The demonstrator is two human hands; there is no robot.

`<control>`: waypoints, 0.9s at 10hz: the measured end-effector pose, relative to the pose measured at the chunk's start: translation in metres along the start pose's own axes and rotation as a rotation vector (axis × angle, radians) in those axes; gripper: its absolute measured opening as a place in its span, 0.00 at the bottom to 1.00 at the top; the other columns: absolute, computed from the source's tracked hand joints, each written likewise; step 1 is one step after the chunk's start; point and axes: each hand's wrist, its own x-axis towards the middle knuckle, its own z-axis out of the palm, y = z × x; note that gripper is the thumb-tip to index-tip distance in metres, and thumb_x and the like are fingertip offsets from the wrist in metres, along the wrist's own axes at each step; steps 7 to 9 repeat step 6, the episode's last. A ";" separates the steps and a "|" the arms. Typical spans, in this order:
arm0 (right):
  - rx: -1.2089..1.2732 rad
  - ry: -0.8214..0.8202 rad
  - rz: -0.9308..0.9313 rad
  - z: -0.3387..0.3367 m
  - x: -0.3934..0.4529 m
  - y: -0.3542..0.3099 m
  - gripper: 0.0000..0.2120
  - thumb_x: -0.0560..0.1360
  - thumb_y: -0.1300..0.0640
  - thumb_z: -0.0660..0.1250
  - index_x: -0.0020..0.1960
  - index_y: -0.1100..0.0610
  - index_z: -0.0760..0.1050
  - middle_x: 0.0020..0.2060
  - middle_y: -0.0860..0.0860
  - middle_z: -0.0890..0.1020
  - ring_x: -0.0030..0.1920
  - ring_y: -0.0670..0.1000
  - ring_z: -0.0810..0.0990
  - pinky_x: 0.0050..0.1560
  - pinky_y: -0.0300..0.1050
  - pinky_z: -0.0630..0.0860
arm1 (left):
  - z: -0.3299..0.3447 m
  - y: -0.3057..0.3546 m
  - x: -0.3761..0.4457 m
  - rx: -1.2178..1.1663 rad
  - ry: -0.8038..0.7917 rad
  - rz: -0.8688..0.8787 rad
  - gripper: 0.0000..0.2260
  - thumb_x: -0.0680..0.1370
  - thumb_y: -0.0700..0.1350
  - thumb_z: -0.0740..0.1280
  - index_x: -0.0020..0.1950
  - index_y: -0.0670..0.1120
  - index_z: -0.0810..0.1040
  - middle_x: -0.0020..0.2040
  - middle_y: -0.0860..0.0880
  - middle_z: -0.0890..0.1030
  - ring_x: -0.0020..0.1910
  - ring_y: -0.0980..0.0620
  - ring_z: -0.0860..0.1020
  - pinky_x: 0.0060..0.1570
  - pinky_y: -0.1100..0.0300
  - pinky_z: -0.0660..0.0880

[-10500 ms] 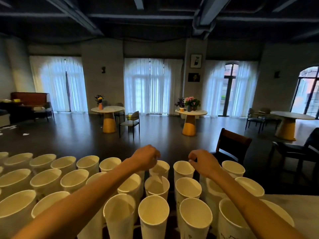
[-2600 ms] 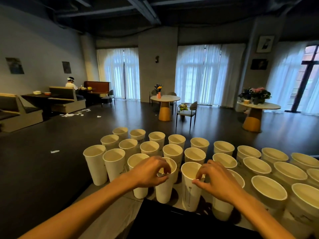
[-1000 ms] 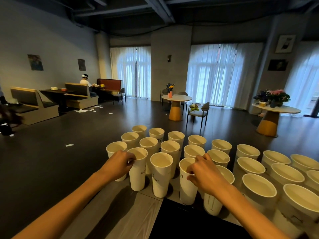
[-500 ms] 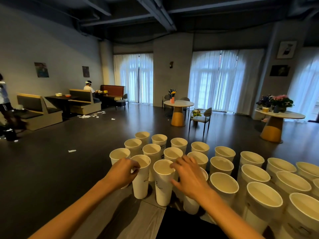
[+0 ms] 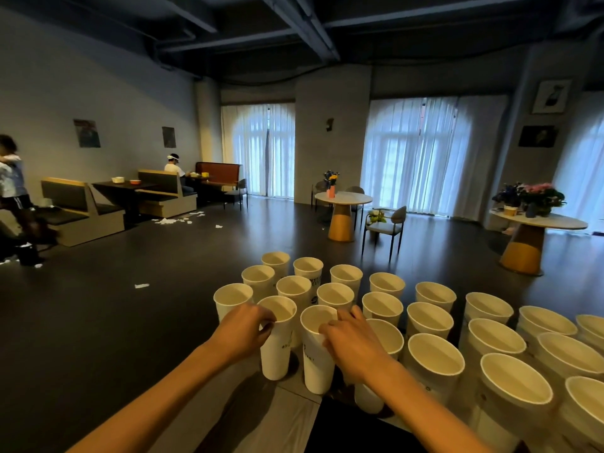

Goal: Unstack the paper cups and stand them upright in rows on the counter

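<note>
Both hands are up at the front row of paper cups. The left hand (image 5: 243, 335) curls round the upper wall of one tall white cup (image 5: 277, 338), fingers closed against it just under the rim, and that cup stands upright on the desk (image 5: 287, 416) close to its near-left edge. Right beside it stands a second cup (image 5: 317, 349), also upright, and the right hand (image 5: 351, 343) comes over its rim, fingers bent and pressed on the near lip and wall; whether the thumb closes the grip from behind, I cannot tell. The two held cups stand just apart. Behind them the paper cups (image 5: 431, 325) run in rows toward the desk's far edge and away to its right side, all mouth-up, standing near one another. One more cup (image 5: 232, 300) stands at the far-left end, just behind the left hand. Small dark print shows on several walls, too small to read.
</note>
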 end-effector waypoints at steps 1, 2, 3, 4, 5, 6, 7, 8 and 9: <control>0.010 -0.031 0.006 -0.002 0.001 0.000 0.15 0.77 0.56 0.67 0.63 0.53 0.76 0.65 0.54 0.75 0.65 0.56 0.64 0.65 0.49 0.66 | 0.000 -0.001 0.001 0.001 -0.005 0.002 0.10 0.80 0.45 0.69 0.60 0.49 0.83 0.57 0.51 0.85 0.51 0.56 0.82 0.52 0.65 0.78; 0.010 -0.036 0.005 -0.004 0.002 0.000 0.15 0.77 0.57 0.66 0.63 0.53 0.76 0.65 0.54 0.75 0.66 0.56 0.64 0.65 0.49 0.65 | -0.001 -0.001 0.001 0.011 -0.022 -0.006 0.10 0.80 0.45 0.69 0.60 0.50 0.83 0.56 0.51 0.85 0.51 0.56 0.82 0.52 0.64 0.79; 0.019 -0.016 -0.008 -0.003 0.002 0.001 0.13 0.78 0.56 0.65 0.62 0.53 0.77 0.63 0.54 0.76 0.66 0.56 0.64 0.65 0.48 0.65 | -0.001 -0.002 0.002 0.017 -0.032 -0.018 0.09 0.79 0.46 0.69 0.59 0.50 0.84 0.56 0.52 0.85 0.50 0.57 0.83 0.51 0.63 0.80; 0.047 0.005 -0.011 -0.001 0.003 0.001 0.12 0.78 0.54 0.64 0.61 0.52 0.78 0.62 0.53 0.77 0.64 0.55 0.64 0.64 0.47 0.65 | -0.004 -0.001 0.001 0.030 -0.023 -0.020 0.09 0.79 0.46 0.70 0.58 0.51 0.84 0.55 0.53 0.85 0.49 0.58 0.83 0.50 0.64 0.80; 0.048 0.019 -0.021 0.005 0.006 0.005 0.14 0.78 0.50 0.64 0.62 0.50 0.77 0.61 0.51 0.79 0.63 0.53 0.67 0.64 0.47 0.64 | -0.003 0.000 0.001 0.029 -0.021 -0.026 0.09 0.79 0.46 0.70 0.58 0.51 0.84 0.55 0.54 0.85 0.49 0.59 0.82 0.49 0.66 0.80; 0.054 0.068 -0.040 0.007 0.009 0.008 0.15 0.78 0.47 0.63 0.63 0.50 0.76 0.61 0.49 0.79 0.62 0.51 0.69 0.65 0.46 0.62 | -0.006 0.003 0.001 0.029 -0.009 -0.034 0.09 0.78 0.47 0.71 0.58 0.51 0.84 0.56 0.54 0.85 0.50 0.58 0.82 0.50 0.65 0.80; 0.054 0.068 -0.040 0.007 0.009 0.008 0.15 0.78 0.47 0.63 0.63 0.50 0.76 0.61 0.49 0.79 0.62 0.51 0.69 0.65 0.46 0.62 | -0.006 0.003 0.001 0.029 -0.009 -0.034 0.09 0.78 0.47 0.71 0.58 0.51 0.84 0.56 0.54 0.85 0.50 0.58 0.82 0.50 0.65 0.80; 0.054 0.068 -0.040 0.007 0.009 0.008 0.15 0.78 0.47 0.63 0.63 0.50 0.76 0.61 0.49 0.79 0.62 0.51 0.69 0.65 0.46 0.62 | -0.006 0.003 0.001 0.029 -0.009 -0.034 0.09 0.78 0.47 0.71 0.58 0.51 0.84 0.56 0.54 0.85 0.50 0.58 0.82 0.50 0.65 0.80; 0.054 0.068 -0.040 0.007 0.009 0.008 0.15 0.78 0.47 0.63 0.63 0.50 0.76 0.61 0.49 0.79 0.62 0.51 0.69 0.65 0.46 0.62 | -0.006 0.003 0.001 0.029 -0.009 -0.034 0.09 0.78 0.47 0.71 0.58 0.51 0.84 0.56 0.54 0.85 0.50 0.58 0.82 0.50 0.65 0.80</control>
